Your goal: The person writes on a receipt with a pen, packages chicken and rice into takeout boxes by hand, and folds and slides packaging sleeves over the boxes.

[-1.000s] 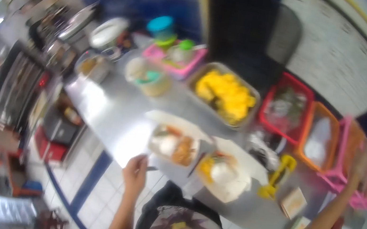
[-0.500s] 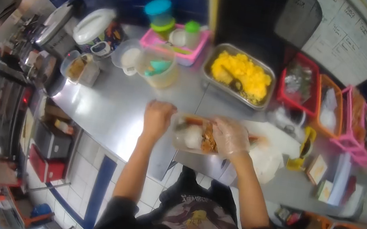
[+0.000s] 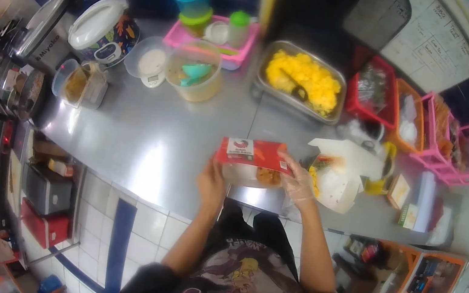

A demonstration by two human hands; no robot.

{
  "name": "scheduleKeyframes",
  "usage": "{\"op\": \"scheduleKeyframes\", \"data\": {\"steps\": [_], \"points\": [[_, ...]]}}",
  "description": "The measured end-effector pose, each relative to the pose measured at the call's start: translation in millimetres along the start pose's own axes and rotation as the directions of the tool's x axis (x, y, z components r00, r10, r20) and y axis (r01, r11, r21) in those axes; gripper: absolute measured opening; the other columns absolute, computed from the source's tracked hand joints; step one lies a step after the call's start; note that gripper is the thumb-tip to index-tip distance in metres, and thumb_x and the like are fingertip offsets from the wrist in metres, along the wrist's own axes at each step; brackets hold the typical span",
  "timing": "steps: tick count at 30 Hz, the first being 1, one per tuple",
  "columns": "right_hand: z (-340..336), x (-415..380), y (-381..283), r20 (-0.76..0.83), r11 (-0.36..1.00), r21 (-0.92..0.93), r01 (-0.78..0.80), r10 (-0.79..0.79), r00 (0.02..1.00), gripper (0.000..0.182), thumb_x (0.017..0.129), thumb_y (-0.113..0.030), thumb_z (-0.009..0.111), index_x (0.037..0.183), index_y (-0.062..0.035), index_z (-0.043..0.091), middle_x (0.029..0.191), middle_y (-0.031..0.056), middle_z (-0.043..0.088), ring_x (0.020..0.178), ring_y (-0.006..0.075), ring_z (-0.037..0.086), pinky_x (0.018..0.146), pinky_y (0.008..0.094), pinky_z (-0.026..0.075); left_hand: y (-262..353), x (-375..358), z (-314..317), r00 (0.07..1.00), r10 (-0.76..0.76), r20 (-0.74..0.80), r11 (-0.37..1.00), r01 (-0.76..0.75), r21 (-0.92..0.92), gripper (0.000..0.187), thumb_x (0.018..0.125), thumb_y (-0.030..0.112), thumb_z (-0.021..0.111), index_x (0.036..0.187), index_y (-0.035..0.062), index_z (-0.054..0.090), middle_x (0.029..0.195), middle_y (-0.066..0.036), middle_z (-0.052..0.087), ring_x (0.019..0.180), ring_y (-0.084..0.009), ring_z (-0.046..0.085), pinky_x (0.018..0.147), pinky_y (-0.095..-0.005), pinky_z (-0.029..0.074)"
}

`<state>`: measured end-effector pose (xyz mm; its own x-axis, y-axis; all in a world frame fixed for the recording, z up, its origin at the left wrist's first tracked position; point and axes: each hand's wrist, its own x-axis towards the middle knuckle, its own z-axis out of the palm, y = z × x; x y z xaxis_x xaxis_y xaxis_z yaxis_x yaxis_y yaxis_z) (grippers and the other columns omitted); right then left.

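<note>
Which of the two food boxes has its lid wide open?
The white box on the counter at right: its lid is spread back. The red-topped box, held between left hand and gloved right hand, is folded partly shut.

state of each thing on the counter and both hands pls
red-lidded takeaway box: lid partly over, food showing
white takeaway box: open, food inside
steel tray: uncovered, heaped with yellow food
rice cooker: lid shut
clear tub: uncovered
left hand: bare, against red-lidded box
right hand: gloved, gripping it
</note>
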<state>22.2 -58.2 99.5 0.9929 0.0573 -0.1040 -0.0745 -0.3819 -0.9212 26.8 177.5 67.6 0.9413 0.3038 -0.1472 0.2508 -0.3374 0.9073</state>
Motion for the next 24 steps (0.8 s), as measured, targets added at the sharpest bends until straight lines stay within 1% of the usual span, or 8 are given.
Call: {"op": "scheduleKeyframes", "data": {"steps": [1,4,6,8,12,16,18,24], "points": [[-0.4,1.5,-1.3,-0.009,1.000,0.003,-0.001,0.001,1.000,0.051,0.090,-0.002,0.064,0.139,-0.0082,0.054,0.137,0.0101,0.061,0.122,0.0199,0.059,0.105,0.0292,0.043,-9.7,9.8,1.4,0.959,0.241,-0.151,0.970,-0.241,0.015,0.031,0.106,0.011,0.042,0.121,-0.0026,0.066,0.078,-0.009,0.069,0.067,-0.0101,0.058,0.063,-0.0286,0.048],[0.8,-1.4,-0.8,0.118,0.963,0.186,-0.195,0.175,0.977,0.054,0.086,0.007,0.054,0.138,-0.0084,0.055,0.138,0.0089,0.059,0.124,0.0164,0.057,0.108,0.0267,0.041,-12.7,16.5,-15.9,0.990,0.129,-0.052,0.990,-0.126,0.061,0.030,0.105,0.011,0.044,0.122,-0.0031,0.065,0.080,-0.010,0.070,0.068,-0.0113,0.059,0.063,-0.0291,0.048],[4.2,-4.6,3.3,0.092,0.971,0.140,-0.192,0.180,0.979,0.042,0.093,0.000,0.062,0.135,-0.0052,0.058,0.134,0.0091,0.062,0.118,0.0142,0.057,0.104,0.0269,0.043,-15.8,18.4,-20.7,0.998,0.057,0.033,0.994,-0.060,0.096,0.031,0.104,0.010,0.044,0.126,-0.0047,0.062,0.095,-0.015,0.072,0.084,-0.0132,0.066,0.077,-0.0298,0.052],[11.6,-11.2,19.9,0.091,0.949,0.264,-0.171,0.152,0.984,0.042,0.093,-0.001,0.063,0.135,-0.0058,0.058,0.136,0.0088,0.060,0.121,0.0147,0.056,0.105,0.0270,0.042,-37.2,19.0,-18.3,0.979,0.187,0.084,0.982,-0.187,-0.016,0.034,0.104,0.011,0.045,0.130,-0.0069,0.058,0.111,-0.017,0.070,0.102,-0.0150,0.065,0.092,-0.0310,0.050],[23.6,-18.5,40.6,0.118,0.877,0.455,-0.154,0.112,0.987,0.056,0.085,0.009,0.064,0.137,-0.0097,0.057,0.150,0.0086,0.045,0.130,0.0194,0.051,0.112,0.0297,0.041,-49.6,22.2,-27.7,0.967,0.143,0.212,0.978,-0.105,-0.182,0.038,0.104,0.014,0.044,0.133,-0.0080,0.055,0.120,-0.015,0.066,0.108,-0.0161,0.061,0.097,-0.0309,0.047],[18.2,-15.9,20.0,0.010,0.923,0.383,-0.038,0.037,0.999,0.051,0.088,0.006,0.062,0.136,-0.0103,0.058,0.145,0.0080,0.052,0.124,0.0172,0.055,0.107,0.0278,0.044,-61.8,31.6,-30.8,0.957,0.070,0.283,0.954,0.019,-0.298,0.042,0.102,0.020,0.043,0.133,-0.0043,0.058,0.113,-0.015,0.070,0.105,-0.0196,0.063,0.095,-0.0333,0.047],[1.6,-12.4,-23.1,0.003,0.965,0.008,-0.262,0.261,0.965,0.047,0.089,0.004,0.058,0.135,-0.0103,0.059,0.138,0.0070,0.059,0.112,0.0139,0.061,0.100,0.0256,0.048,-61.5,29.9,-32.2,0.957,0.076,0.278,0.958,0.008,-0.288,0.044,0.102,0.022,0.044,0.134,-0.0047,0.057,0.114,-0.015,0.069,0.105,-0.0190,0.062,0.095,-0.0329,0.047],[-4.2,-7.9,5.7,0.069,0.959,0.182,-0.217,0.208,0.976,0.052,0.086,0.009,0.052,0.134,-0.0103,0.060,0.136,0.0055,0.061,0.099,0.0119,0.063,0.093,0.0237,0.050,-62.9,30.2,-27.9,0.955,0.172,0.241,0.971,-0.125,-0.202,0.045,0.103,0.026,0.044,0.134,-0.0052,0.056,0.121,-0.016,0.068,0.111,-0.0203,0.062,0.096,-0.0330,0.047]]}}
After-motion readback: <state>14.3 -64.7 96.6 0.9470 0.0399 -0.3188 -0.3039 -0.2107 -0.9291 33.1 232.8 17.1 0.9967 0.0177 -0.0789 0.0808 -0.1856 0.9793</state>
